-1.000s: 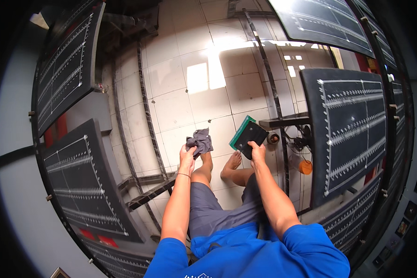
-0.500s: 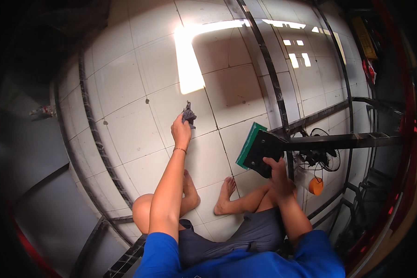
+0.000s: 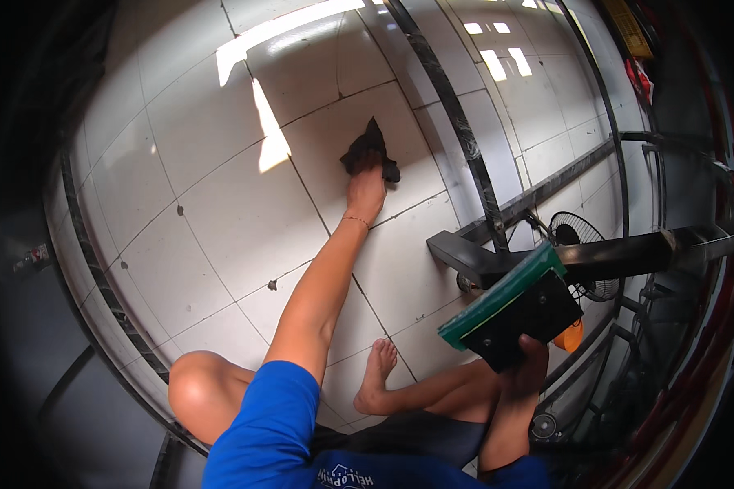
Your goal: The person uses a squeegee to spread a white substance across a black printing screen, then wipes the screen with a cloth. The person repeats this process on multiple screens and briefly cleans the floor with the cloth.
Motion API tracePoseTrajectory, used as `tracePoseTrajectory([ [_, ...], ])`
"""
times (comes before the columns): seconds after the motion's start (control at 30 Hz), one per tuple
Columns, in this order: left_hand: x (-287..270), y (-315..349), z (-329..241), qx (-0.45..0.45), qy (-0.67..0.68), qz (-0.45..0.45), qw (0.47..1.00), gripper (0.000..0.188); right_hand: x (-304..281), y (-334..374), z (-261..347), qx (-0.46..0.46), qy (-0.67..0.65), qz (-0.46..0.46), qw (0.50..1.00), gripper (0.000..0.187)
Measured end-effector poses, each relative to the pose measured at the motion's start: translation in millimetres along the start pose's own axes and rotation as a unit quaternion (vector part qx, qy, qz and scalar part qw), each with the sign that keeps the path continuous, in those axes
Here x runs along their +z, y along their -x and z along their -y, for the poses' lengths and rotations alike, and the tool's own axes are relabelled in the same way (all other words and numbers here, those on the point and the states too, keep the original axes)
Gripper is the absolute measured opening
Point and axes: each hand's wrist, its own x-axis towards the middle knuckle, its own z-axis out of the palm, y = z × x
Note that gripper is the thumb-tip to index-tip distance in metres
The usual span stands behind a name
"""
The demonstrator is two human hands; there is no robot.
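Note:
With the arm stretched forward, my left hand [image 3: 367, 191] grips a crumpled dark grey cloth [image 3: 370, 140] and presses it to the white tiled floor [image 3: 420, 244]. The fingertips are partly buried in the cloth. At the right, my right hand [image 3: 526, 367] is closed around a wide squeegee-like tool [image 3: 532, 319]. Its body is a flat black plate, and a long green strip runs along its far edge. The tool is held up off the floor, tilted, in front of a black metal frame bar.
Black metal frame bars [image 3: 457, 106] cross the floor on the right, and another bar [image 3: 98, 261] runs along the left. Behind the tool are a black fan [image 3: 583, 236] and an orange object [image 3: 571, 336]. Small dark bits [image 3: 271, 285] lie on the tiles. Sunlight patches fall farther off.
My left hand has moved the cloth forward and right across the tiles. My right hand has shifted right and nearer with the squeegee-like tool, turning its green strip. My view has shifted too.

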Motion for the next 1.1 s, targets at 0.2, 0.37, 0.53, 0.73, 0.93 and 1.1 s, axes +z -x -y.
tracePoseTrajectory([
  [0.2,22.4,15.1,-23.1,0.067,-0.044,0.022,0.997,0.048,-10.6,21.5,4.7,0.011,-0.06,-0.03,0.998,0.06],
  [0.37,49.0,33.8,-36.4,0.107,-0.064,-0.003,0.992,0.043,-30.8,31.0,0.9,0.029,-0.044,-0.046,0.998,0.061],
  [0.53,48.8,52.2,-37.1,0.14,-0.013,0.04,0.989,0.038,-8.5,36.4,0.0,-0.012,-0.04,-0.034,0.999,0.06],
  [0.73,36.1,50.3,-45.3,0.052,0.166,0.155,0.972,0.029,4.4,33.1,1.5,0.017,-0.055,-0.057,0.997,0.062],
  [0.93,-34.9,-11.2,15.6,-0.169,0.278,-0.026,0.945,0.036,-7.7,32.2,3.8,-0.009,-0.055,-0.01,0.998,0.051],
  [1.1,-61.7,-79.3,33.1,-0.061,0.199,-0.054,0.977,0.031,-23.0,42.9,-4.8,-0.006,-0.074,-0.043,0.996,0.051],
])
